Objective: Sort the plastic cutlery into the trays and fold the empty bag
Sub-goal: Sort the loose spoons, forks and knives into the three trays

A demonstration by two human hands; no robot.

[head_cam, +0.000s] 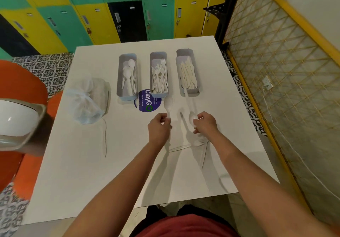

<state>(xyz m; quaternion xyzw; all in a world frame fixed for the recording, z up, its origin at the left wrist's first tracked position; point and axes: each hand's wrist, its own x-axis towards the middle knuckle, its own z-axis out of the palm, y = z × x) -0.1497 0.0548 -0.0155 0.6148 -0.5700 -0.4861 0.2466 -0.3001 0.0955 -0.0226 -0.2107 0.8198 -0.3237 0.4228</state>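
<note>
Three grey trays stand in a row at the far side of the white table [73,172]: a spoon tray [120,75], a fork tray [152,71] and a knife tray [197,75]. My left hand [159,130] pinches the handle of a white plastic spoon [168,104], bowl pointing away. My right hand [205,122] holds a second white spoon [192,116], whose handle reaches toward the knife tray. A white fork [199,142] lies on the table below my right hand. The crumpled clear plastic bag [86,100] lies to the left of the trays.
A blue round sticker [147,102] marks the table between the spoon and fork trays. An orange chair [20,93] and a white bowl-like object [16,119] sit at the left. Coloured lockers stand behind; a yellow-framed mesh panel [276,71] borders the right.
</note>
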